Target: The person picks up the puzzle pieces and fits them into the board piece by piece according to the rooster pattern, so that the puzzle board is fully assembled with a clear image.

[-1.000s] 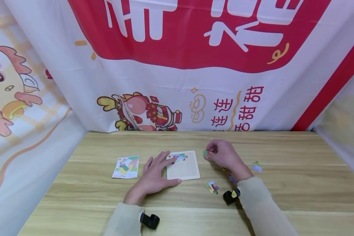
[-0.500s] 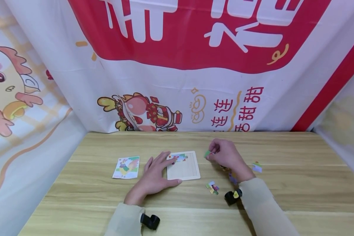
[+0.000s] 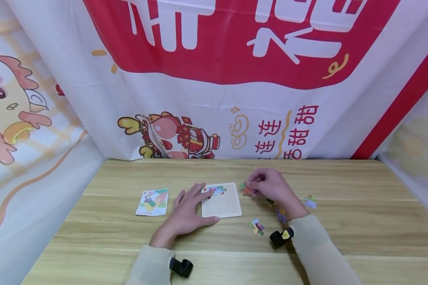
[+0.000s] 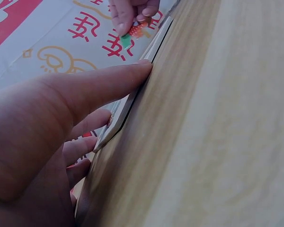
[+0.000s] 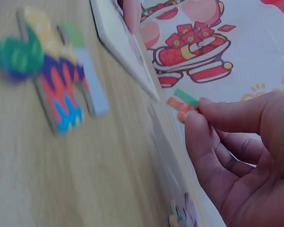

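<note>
As left grip overlaps tray, card nearby

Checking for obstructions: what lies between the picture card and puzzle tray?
The left hand lies there, over the wooden tabletop, as the head view shows.

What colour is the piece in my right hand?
The piece is green and orange-red; best view: right wrist.

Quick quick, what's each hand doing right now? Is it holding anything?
Left hand: open, fingers spread, touching the puzzle tray.
Right hand: closed, pinching a green and orange puzzle piece between thumb and finger.
</note>
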The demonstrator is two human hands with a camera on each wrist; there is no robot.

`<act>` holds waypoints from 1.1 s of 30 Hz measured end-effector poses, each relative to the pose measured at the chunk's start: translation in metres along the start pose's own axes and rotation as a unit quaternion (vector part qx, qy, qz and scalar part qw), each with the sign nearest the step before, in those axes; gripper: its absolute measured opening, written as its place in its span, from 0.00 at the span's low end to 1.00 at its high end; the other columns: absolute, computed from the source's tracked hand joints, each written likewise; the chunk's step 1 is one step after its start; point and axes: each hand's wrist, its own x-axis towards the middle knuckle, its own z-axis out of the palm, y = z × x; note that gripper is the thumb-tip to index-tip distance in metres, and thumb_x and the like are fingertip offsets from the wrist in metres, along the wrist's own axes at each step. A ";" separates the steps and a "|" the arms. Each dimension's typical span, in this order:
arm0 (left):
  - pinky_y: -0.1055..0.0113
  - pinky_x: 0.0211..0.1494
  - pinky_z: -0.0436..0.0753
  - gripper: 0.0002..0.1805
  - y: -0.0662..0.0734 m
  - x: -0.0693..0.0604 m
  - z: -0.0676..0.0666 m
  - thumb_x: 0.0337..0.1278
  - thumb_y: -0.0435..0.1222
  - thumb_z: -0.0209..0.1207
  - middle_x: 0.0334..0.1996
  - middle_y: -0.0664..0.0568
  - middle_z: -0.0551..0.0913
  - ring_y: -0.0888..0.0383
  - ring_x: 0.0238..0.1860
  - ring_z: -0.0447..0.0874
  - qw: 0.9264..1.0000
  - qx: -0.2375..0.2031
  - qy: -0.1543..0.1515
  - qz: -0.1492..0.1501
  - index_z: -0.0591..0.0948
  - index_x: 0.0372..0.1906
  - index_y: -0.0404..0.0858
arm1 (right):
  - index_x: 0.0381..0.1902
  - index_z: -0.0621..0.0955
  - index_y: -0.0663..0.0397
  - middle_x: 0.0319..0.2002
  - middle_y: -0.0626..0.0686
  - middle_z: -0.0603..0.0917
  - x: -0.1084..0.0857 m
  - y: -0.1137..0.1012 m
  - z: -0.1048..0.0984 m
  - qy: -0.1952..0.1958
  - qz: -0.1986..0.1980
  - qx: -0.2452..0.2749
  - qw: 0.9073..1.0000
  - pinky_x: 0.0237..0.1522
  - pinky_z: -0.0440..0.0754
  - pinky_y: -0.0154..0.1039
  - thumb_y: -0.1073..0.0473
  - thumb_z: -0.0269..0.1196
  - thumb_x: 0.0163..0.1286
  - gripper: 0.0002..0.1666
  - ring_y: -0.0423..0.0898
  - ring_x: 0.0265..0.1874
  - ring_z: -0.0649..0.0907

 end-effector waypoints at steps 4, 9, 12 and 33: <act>0.35 0.89 0.38 0.45 -0.001 0.000 0.001 0.54 0.55 0.78 0.86 0.49 0.61 0.44 0.89 0.48 1.000 0.002 -0.001 0.001 0.77 0.77 0.47 | 0.46 0.86 0.62 0.38 0.57 0.88 0.000 -0.004 0.005 -0.006 0.012 0.033 0.999 0.39 0.93 0.40 0.63 0.70 0.75 0.08 0.46 0.31 0.89; 0.35 0.89 0.39 0.46 -0.002 0.000 0.002 0.54 0.56 0.78 0.87 0.50 0.61 0.44 0.89 0.49 1.000 0.003 0.000 0.000 0.77 0.77 0.48 | 0.53 0.85 0.64 0.38 0.58 0.88 0.000 -0.006 0.011 -0.008 0.002 0.046 0.999 0.38 0.94 0.41 0.65 0.70 0.74 0.13 0.46 0.30 0.90; 0.36 0.89 0.38 0.46 -0.002 -0.001 0.001 0.54 0.56 0.78 0.87 0.50 0.61 0.44 0.89 0.48 1.000 0.004 0.000 -0.002 0.77 0.77 0.48 | 0.55 0.85 0.63 0.37 0.58 0.89 0.001 -0.007 0.016 -0.007 -0.008 0.054 0.998 0.38 0.94 0.42 0.66 0.70 0.73 0.14 0.46 0.29 0.90; 0.36 0.89 0.39 0.45 -0.001 -0.001 0.000 0.55 0.56 0.77 0.86 0.49 0.61 0.44 0.89 0.48 1.000 0.004 0.001 0.004 0.77 0.77 0.46 | 0.47 0.87 0.61 0.36 0.58 0.91 0.010 -0.012 0.046 0.014 0.004 0.050 0.999 0.34 0.93 0.39 0.65 0.71 0.72 0.08 0.45 0.26 0.90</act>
